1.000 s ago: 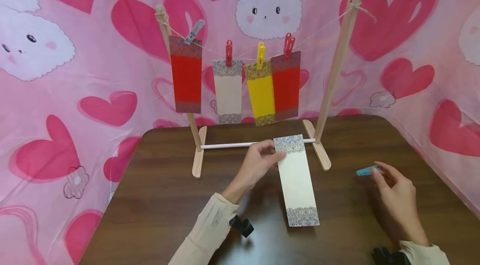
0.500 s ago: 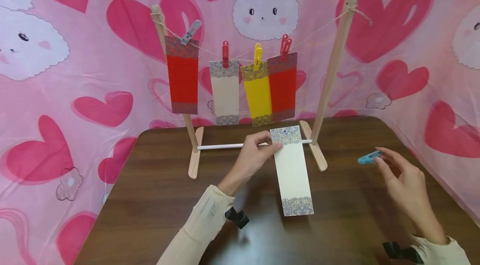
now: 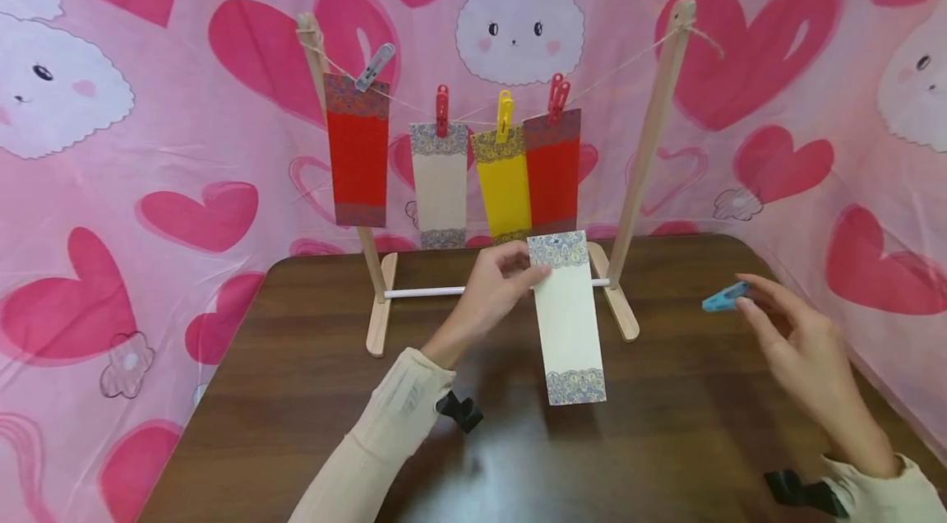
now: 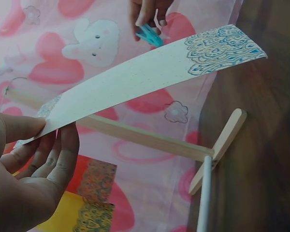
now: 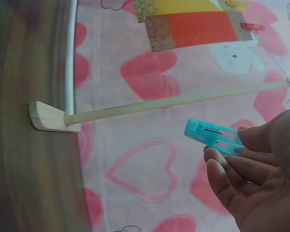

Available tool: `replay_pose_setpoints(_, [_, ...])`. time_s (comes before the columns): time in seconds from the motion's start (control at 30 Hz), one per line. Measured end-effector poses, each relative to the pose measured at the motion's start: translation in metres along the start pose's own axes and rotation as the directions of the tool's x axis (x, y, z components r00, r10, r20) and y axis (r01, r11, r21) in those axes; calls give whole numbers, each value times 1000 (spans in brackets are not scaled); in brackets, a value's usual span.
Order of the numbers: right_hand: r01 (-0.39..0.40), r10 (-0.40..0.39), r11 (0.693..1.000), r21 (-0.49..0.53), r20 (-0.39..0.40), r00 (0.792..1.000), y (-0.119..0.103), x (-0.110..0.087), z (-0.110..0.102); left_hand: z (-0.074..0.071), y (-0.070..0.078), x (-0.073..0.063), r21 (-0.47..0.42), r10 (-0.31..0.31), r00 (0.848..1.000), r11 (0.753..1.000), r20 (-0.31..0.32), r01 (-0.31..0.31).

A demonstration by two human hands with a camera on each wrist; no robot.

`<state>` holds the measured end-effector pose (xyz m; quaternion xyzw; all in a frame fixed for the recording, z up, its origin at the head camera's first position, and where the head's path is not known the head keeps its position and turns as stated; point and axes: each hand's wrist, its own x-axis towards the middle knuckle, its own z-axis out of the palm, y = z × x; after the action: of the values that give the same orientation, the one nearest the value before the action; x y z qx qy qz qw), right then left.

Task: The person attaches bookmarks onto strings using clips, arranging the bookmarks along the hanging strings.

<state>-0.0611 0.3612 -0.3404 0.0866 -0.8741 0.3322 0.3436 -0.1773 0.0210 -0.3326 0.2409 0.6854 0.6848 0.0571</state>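
Note:
My left hand (image 3: 491,289) pinches a white card (image 3: 568,317) with patterned bands at both ends, near its upper left edge, above the table. In the left wrist view the card (image 4: 135,77) bends slightly between thumb and fingers. Off to the right, my right hand (image 3: 802,342) pinches a light blue clothespin (image 3: 725,298) by one end; the right wrist view shows the clothespin (image 5: 212,136) between thumb and fingers. Behind the white card, a red card (image 3: 553,169) and a yellow card (image 3: 505,186) hang from a string.
A wooden stand (image 3: 651,153) with a white crossbar (image 3: 422,292) stands at the back of the brown table (image 3: 311,424). On its string also hang another red card (image 3: 358,161) and a white card (image 3: 440,190), held by clothespins. A pink cloth (image 3: 251,136) hangs behind.
My left hand has raised the white card toward the hanging cards. My right hand has lifted the blue clothespin higher. The head view has shifted slightly.

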Motion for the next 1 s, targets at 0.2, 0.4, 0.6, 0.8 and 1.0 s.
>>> replay_pose_setpoints(0.2, [43,-43,999,11,29,999,-12,11,-3,-1,8,8,-1,10,1000,1000,10,-10])
replay_pose_setpoints(0.4, [59,-60,998,15,44,997,-22,22,-6,1,17,17,-15,28,1000,999,-9,-28])
replay_pose_setpoints(0.6, [81,-80,996,-25,34,996,-32,31,-10,3,29,24,-7,47,999,999,14,-47])
replay_pose_setpoints(0.8, [96,-94,995,-30,62,994,-43,44,-17,8,40,33,22,76,997,997,-1,-76])
replay_pose_setpoints(1.0, [163,-157,984,-72,78,985,-58,60,-22,17,51,46,46,125,992,991,-16,-124])
